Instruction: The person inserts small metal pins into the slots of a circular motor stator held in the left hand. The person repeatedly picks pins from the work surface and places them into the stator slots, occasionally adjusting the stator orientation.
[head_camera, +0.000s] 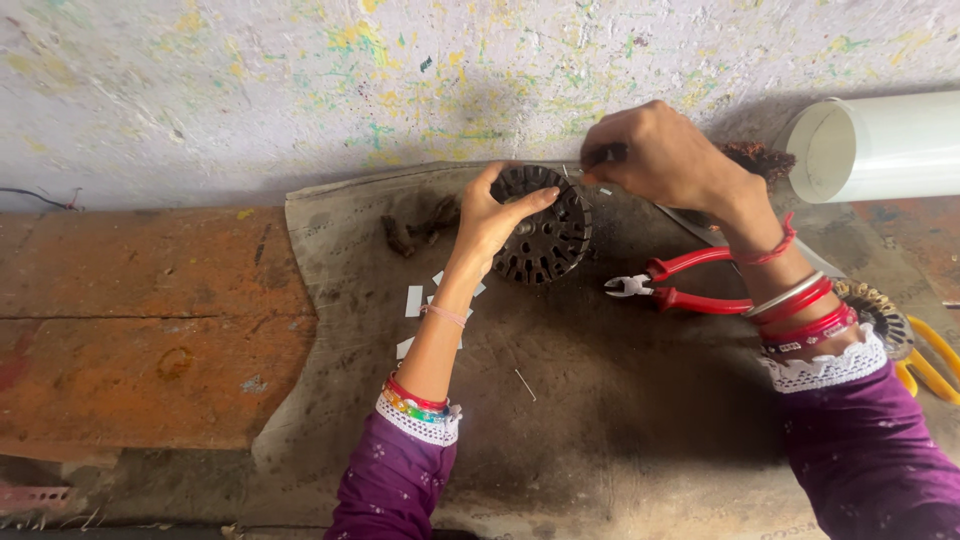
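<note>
My left hand grips a round black slotted metal core, tilted up on its edge on a dark grimy mat. My right hand is closed around a small dark tool whose tip touches the core's upper rim. Both wrists wear bangles and purple sleeves with white lace cuffs.
Red-handled pliers lie on the mat right of the core. Small white paper strips lie by my left wrist. A white pipe rests at the upper right. Yellow-handled pliers and a wound coil part sit at the right. An orange stone slab is at the left.
</note>
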